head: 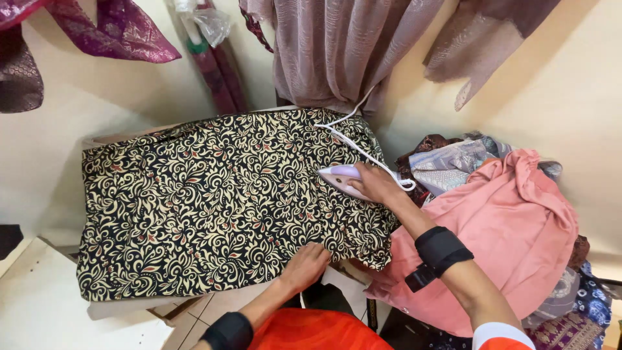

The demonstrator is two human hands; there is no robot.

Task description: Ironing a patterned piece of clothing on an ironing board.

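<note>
Right now the right hand (376, 183) is wrapped shut around the handle of a white and lilac electric iron (342, 178), which sits flat on the far right part of a black cloth with a cream floral pattern (207, 201). From under that hand a white cord (353, 139) runs up and away across the cloth toward the hanging mauve curtain fabric (337, 52). Nearer the person, the left hand (304, 266) lies palm down on the cloth's near edge, fingers loosely spread and pressing it flat, gripping nothing. Both forearms wear black wrist bands. Just right of the ironing hand a heap of clothes rises, topped by a salmon-pink garment (512, 220) with a grey patterned piece (453, 165) behind it. Well left of the hands, purple fabric (116, 29) hangs against the cream wall.
</note>
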